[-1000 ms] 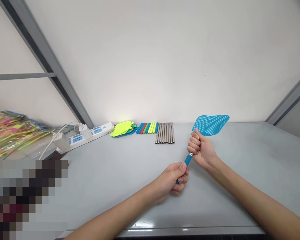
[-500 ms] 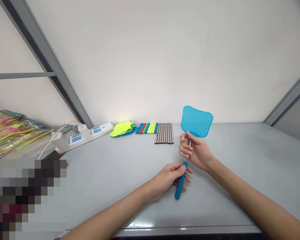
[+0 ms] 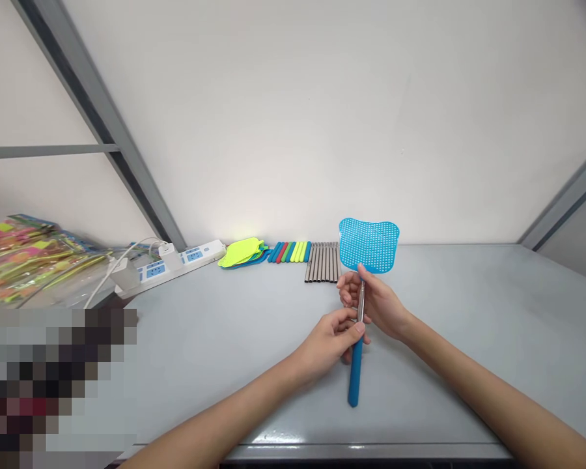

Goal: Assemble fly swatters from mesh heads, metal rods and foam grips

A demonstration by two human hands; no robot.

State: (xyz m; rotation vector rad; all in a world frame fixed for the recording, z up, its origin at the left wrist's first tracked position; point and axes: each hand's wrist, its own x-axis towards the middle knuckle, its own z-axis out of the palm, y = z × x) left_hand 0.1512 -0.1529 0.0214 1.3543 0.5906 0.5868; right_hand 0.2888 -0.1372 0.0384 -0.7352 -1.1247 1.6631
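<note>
A fly swatter (image 3: pixel 370 245) with a blue mesh head, a metal rod and a blue grip sleeve is held above the grey table (image 3: pixel 215 365), head pointing away from me. My left hand (image 3: pixel 339 335) is closed around the top of the blue sleeve, thumb on its front. Just under the mesh head, my right hand (image 3: pixel 378 299) grips the rod's upper end with the thumb pressed against it. Its other fingers curl loosely behind the rod and are partly hidden.
Along the wall lie yellow and blue swatter heads (image 3: pixel 241 253), a row of coloured grip sleeves (image 3: pixel 290 252) and several metal rods (image 3: pixel 322 262). A power strip (image 3: pixel 176 264) with plugs sits at the left, beside bagged items (image 3: pixel 34 260).
The swatter has turned more upright in view, its head shifting left and slightly down. More of the metal rod shows between my hands, and my right hand's fingers have loosened.
</note>
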